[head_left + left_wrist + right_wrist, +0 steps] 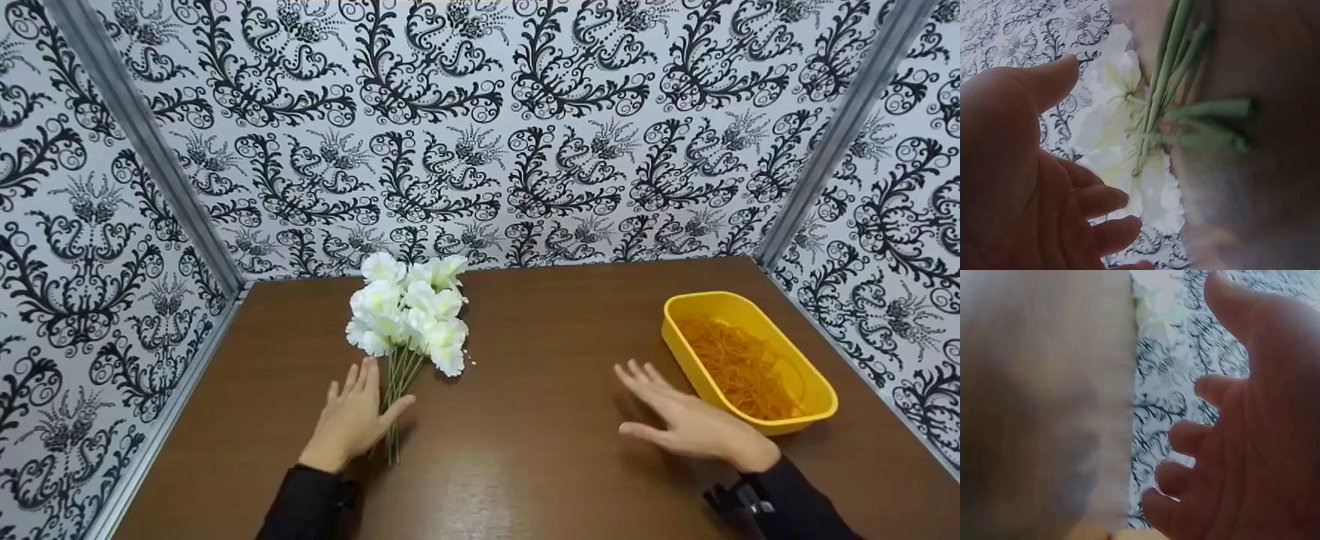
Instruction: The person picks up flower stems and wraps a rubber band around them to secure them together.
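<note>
A bunch of white artificial flowers [409, 307] lies on the brown table, blooms toward the back wall and green stems [397, 405] toward the front. My left hand [352, 420] is over the left side of the stems, fingers extended and thumb spread across them. In the left wrist view the stems [1168, 73] pass beside the left hand [1044, 169], not gripped by it. At the right, my right hand [682, 420] hovers with fingers spread, near the yellow plastic tub [679, 352]. Nothing is in the right hand [1241, 427].
Thin orange shredded strands [739, 367] fill the tub. Small white bits [471, 360] lie beside the blooms on the table [540, 360]. Patterned black-and-white walls [480, 150] with grey corner posts [840, 127] enclose the table at the back and both sides.
</note>
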The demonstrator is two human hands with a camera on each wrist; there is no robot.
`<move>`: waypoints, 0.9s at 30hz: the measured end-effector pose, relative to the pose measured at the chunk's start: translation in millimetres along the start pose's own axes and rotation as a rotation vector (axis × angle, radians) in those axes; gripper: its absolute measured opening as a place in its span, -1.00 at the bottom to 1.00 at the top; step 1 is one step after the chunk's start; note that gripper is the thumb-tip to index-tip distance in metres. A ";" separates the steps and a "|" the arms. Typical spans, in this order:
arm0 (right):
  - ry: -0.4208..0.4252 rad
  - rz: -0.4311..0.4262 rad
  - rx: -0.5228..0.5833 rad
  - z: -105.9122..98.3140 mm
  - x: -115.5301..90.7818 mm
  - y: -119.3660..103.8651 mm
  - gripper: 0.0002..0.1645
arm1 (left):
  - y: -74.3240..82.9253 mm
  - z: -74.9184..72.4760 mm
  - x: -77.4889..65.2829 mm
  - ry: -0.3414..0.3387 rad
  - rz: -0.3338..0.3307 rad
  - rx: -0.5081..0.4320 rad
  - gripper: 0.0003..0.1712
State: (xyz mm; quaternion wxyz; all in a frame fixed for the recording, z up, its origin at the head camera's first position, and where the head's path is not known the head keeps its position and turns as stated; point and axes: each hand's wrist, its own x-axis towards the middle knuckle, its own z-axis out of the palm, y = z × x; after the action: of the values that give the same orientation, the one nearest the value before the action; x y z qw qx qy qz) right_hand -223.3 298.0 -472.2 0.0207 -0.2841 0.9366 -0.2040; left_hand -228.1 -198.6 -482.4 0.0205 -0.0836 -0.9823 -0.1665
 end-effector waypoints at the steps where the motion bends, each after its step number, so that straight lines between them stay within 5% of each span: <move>1: -0.035 -0.007 0.016 1.8 1.2 -1.8 0.01 | -0.2 1.6 1.2 -0.008 -0.009 -0.022 0.14; 6: -0.145 -0.027 0.063 8.5 7.7 -8.2 0.03 | 2.2 3.3 12.4 -0.008 -0.040 -0.125 0.15; 13: -0.231 -0.040 0.116 16.9 18.4 -20.9 0.07 | 2.0 -8.0 40.7 -0.059 -0.135 -0.302 -0.47; 22: -0.349 -0.063 0.218 29.4 37.8 -35.9 0.02 | -3.7 -8.5 81.3 -0.177 -0.260 -0.472 -0.42; 27: -0.353 -0.118 0.216 41.2 47.9 -50.2 0.05 | 7.6 -2.6 89.6 -0.196 -0.287 -0.517 -0.54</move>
State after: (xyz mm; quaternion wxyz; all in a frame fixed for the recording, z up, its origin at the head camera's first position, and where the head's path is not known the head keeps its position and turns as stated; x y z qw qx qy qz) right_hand -230.7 218.9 -486.5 0.2027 -0.3659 0.8728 -0.2514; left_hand -315.0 -178.3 -471.4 -0.1199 0.0379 -0.9065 -0.4030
